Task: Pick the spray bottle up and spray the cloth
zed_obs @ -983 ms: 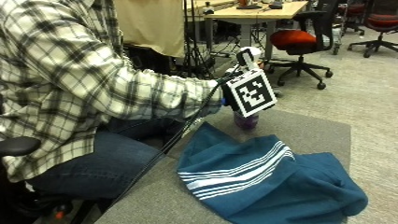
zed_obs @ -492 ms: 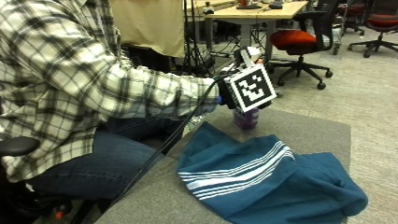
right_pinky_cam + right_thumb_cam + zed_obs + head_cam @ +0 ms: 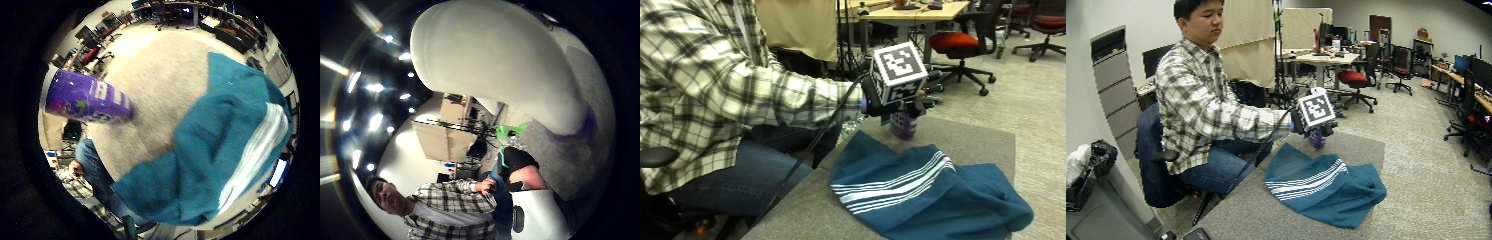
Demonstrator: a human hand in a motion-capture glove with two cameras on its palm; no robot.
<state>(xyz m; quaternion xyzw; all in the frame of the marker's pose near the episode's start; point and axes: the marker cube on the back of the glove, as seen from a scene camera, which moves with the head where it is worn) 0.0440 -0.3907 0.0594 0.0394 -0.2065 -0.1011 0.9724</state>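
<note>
On table [image 3: 973,140]: one spray bottle [image 3: 903,125], one cloth [image 3: 926,192]

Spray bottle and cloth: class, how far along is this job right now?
Done: the gloved right hand has reached the purple spray bottle on the grey table. In hand: closing on it, though the fingers are hidden. Left: lifting it and spraying the teal striped cloth, which lies crumpled beside it.

Person in plaid shirt [image 3: 1202,112] sits in chair [image 3: 1156,165] at grey table [image 3: 1266,217], right arm stretched over it. Gloved hand [image 3: 1311,127] is at the purple bottle [image 3: 1317,139], which stands near the table's far edge. Teal cloth [image 3: 1322,182] with white stripes lies bunched just beside the bottle, nearer the camera.
</note>
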